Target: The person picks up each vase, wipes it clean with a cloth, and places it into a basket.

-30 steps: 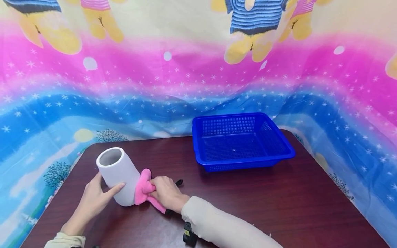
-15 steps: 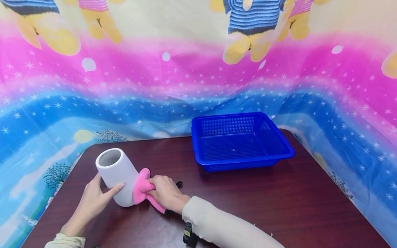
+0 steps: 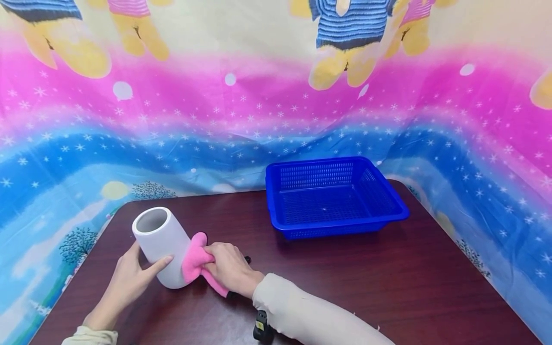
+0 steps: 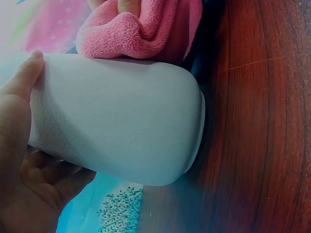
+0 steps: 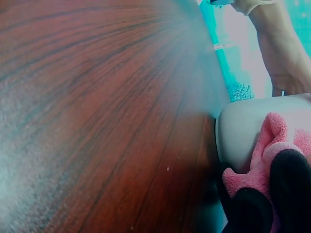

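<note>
My left hand (image 3: 133,270) grips a white vase (image 3: 166,247), thumb on the near side and the other fingers behind it. The vase leans to the left, its open mouth up and its rounded base close over the table. My right hand (image 3: 233,268) holds a bunched pink cloth (image 3: 194,262) against the vase's right side, low down near the base. In the left wrist view the cloth (image 4: 131,36) lies along the vase wall (image 4: 116,116). Black parts (image 5: 291,189) show beside the cloth in the right wrist view, and the right fingers are mostly hidden there.
A blue plastic basket (image 3: 340,225) with perforated walls stands at the back right of the dark red wooden table (image 3: 345,278). A small black device (image 3: 262,327) sits under the right sleeve. A printed curtain (image 3: 241,105) hangs behind the table and along its sides.
My right hand and the pink cloth have shifted slightly left against the vase. The left hand keeps its hold, and the vase stays at nearly the same tilt.
</note>
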The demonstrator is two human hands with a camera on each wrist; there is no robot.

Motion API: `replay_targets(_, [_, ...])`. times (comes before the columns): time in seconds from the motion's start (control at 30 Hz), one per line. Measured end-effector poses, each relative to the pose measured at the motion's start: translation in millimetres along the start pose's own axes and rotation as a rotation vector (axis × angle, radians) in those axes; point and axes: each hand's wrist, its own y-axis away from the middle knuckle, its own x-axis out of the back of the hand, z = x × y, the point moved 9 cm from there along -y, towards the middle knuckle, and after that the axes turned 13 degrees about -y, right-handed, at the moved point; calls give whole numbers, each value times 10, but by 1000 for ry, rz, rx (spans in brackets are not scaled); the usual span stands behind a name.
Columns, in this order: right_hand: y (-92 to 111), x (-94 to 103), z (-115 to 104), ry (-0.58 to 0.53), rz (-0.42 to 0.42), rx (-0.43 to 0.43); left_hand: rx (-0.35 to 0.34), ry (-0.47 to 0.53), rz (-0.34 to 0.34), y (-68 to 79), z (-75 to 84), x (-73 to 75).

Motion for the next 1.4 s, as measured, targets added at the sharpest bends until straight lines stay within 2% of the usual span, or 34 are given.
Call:
replay_targets(0.33, [4,45,-27,-25,22,-9,-5,21,4,5,1,6])
replay_targets(0.57, [4,85,-72,-38,47,18,-6,22,6,6,-1,8])
replay_targets(0.77, [0,136,-150,-69,70,54,-6,25,4,8,0,6])
replay_targets(1.0, [-18,244,-266,-102,105,66,-11,38,-28,-1,12,-21])
replay_targets(1.4, [-56,374,-416,-118,123,102,-26,31,-16,9,8,-15])
